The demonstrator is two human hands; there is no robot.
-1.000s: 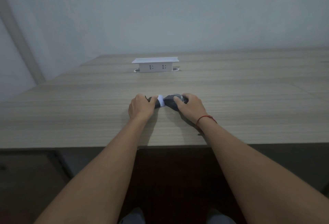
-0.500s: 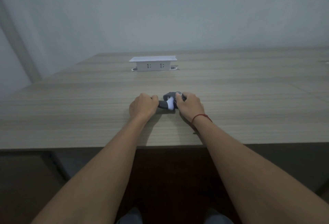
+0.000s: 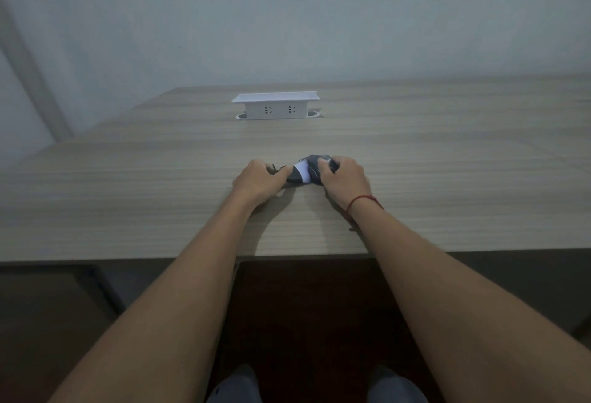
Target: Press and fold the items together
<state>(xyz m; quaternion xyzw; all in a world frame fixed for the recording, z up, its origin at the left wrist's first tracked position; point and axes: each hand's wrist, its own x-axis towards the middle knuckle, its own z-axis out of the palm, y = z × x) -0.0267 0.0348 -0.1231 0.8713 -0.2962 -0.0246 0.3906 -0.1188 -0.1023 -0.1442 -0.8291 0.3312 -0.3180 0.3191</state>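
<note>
Looking down past my knees (image 3: 238, 385) in grey cloth at the bottom edge, I see both bare forearms run up and over the near edge of the desk (image 3: 128, 210), a broad slab with a pale, streaky wood-grain surface and a dark front below it. My right wrist carries a thin red string (image 3: 363, 200).

Both hands meet a little way in from that edge, on a small dark bundle (image 3: 308, 172) that lies on the desk between them. It looks soft and crumpled, like dark grey fabric, with a white band across its middle; I cannot tell exactly what it is. My left hand (image 3: 259, 178) has its fingers curled over the bundle's left end, where a few thin dark strands stick out, its grip pinching that end against the desk. My right hand (image 3: 343, 177) has its grip curled round the rounded right end, thumb on top, covering most of that side. The two hands are near each other, with only the white band and a bit of dark cloth showing between them.

Well beyond, near the desk's far side, a white socket box (image 3: 275, 106) stands raised from its opening, boxy and smooth, with a flat lid overhanging and two outlets facing me. Behind it a plain pale wall (image 3: 287, 18) rises.
</note>
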